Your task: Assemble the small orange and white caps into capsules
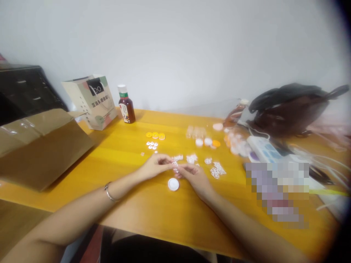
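Both hands meet over the middle of the wooden table. My left hand (158,165) pinches the left side of a small white openwork plastic piece (175,167). The fingers of my right hand (195,176) are closed on its right side. Just below the hands lies a round white lid (173,184), flat on the table. Beyond my fingers are similar white openwork pieces (192,158), and more of these cut-out pieces (218,170) lie right of my right hand. Several small white caps (152,145) sit beyond my left hand, with yellow rings (155,135) behind them.
A brown cardboard box (46,146) and a paper bag (95,102) stand left, beside a dark red bottle (126,106). Clear cups (196,132) and white lids (207,141) are at back right. A power strip (263,149), cables and a dark bag (290,109) occupy the right.
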Demonstrator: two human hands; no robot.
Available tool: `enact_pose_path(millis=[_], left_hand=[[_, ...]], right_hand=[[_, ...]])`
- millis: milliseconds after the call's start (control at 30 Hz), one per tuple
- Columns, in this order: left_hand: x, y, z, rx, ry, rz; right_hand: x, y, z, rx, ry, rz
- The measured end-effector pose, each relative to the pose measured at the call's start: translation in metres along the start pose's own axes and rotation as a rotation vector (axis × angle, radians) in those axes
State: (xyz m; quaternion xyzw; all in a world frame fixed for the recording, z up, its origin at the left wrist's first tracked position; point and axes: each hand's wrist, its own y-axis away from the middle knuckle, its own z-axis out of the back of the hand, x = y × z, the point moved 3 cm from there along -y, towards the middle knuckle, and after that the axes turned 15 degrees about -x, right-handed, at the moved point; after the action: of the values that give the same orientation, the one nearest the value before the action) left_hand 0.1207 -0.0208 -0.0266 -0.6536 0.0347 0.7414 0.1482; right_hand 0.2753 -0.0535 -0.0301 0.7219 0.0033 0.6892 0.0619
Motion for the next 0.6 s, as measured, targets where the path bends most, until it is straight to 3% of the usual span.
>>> enact_pose_path(millis=[233,400,600], left_hand=[[-0.0046,0.0028,-0.0042,-0.083,-0.058,-0.02],[-0.0074,0.0012,-0.0026,-0.063,-0.019,-0.053],[-0.009,-0.0015,0.0018,-0.005,0.079,-0.158]], right_hand=[[0.0001,0.0021,-0.0022,-0.021,0.014,0.027],[0.0004,0.0022,-0.0018,-0.016,-0.067,0.031],[-0.0048,0.0018,-0.0028,0.185,-0.317,-0.222]])
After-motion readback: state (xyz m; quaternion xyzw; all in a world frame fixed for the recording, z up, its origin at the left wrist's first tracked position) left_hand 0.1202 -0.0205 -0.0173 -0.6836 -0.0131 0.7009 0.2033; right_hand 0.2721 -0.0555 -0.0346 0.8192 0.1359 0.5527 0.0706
